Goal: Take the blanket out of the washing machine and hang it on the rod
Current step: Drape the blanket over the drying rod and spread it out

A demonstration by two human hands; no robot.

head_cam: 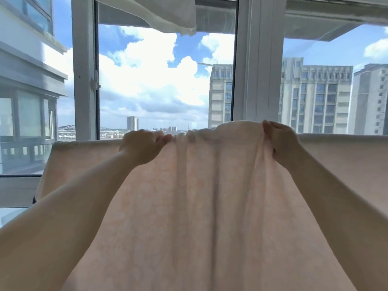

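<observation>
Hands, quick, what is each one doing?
Left hand: grips the blanket's top edge.
Right hand: grips the blanket's top edge too.

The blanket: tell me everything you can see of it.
The blanket is pale pink-peach, thin enough for daylight to glow through, with a faint mottled pattern. It hangs spread wide in front of the window, its top edge running level across the view; whatever carries it is hidden. The middle of that edge is bunched into soft vertical folds between the left hand and the right hand, which both grip it there with curled fingers. Its lower part runs out of view.
</observation>
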